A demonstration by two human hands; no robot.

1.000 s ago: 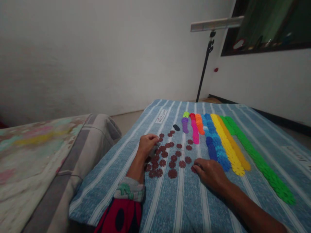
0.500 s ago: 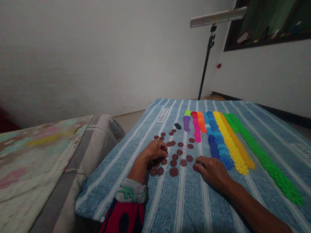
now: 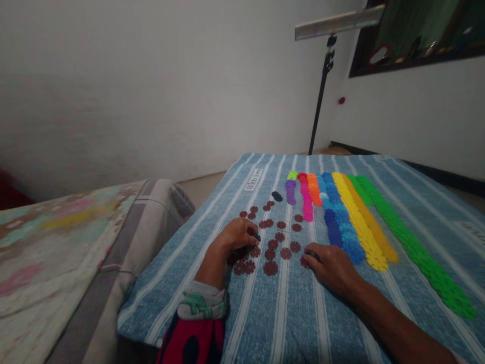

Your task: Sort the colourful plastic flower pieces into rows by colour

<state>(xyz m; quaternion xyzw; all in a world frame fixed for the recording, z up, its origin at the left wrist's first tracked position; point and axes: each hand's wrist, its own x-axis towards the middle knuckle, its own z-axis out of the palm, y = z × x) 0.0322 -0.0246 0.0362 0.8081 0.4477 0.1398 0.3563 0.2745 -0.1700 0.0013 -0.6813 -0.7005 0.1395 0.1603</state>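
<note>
Brown snowflake discs lie scattered on the blue striped cloth. My left hand is closed at their left side, fingertips pinching a dark, blackish snowflake disc. Several brown discs lie just below that hand, some partly hidden by it. On the right of the scatter, my right hand rests low over the cloth, thumb and finger closed on a brown snowflake disc. A pair of black discs overlaps farther back.
Overlapping rows of discs run along the right: purple, pink, orange, blue, yellow and green. Left of the table stands a covered surface. Behind is a lamp stand.
A dark disc now shows at my left fingertips, where it was hardly visible before. My right hand has stayed in place with its brown disc.
</note>
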